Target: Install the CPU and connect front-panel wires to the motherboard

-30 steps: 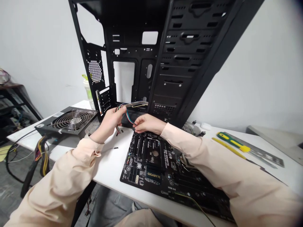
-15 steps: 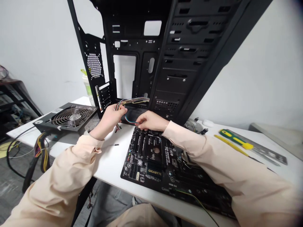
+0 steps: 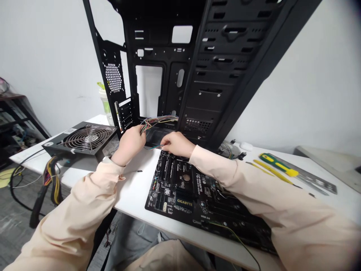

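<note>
Closed round a bundle of thin coloured wires (image 3: 158, 120) is my left hand (image 3: 132, 145), at the front of the open black computer case (image 3: 175, 88). The bundle runs back into the case at the foot of its drive bays. My right hand (image 3: 177, 144) pinches a few thin wires (image 3: 154, 147) that stretch over from the left hand; their ends are hidden by the fingers. Just below the right hand a black Gigabyte motherboard (image 3: 180, 188) lies flat on the white table (image 3: 128, 192). A small black connector (image 3: 139, 171) lies left of the motherboard.
At the left stands a power supply (image 3: 84, 139) with its cables (image 3: 53, 180) hanging over the table edge. A green-and-yellow handled tool (image 3: 278, 163) and a yellow tool (image 3: 272, 171) lie at the right. Behind the power supply is a bottle (image 3: 104, 103).
My right hand has moved slightly left and up with the wires, pulling them flatter. My left hand has turned and shifted slightly left; the dangling connectors beneath it no longer show.
</note>
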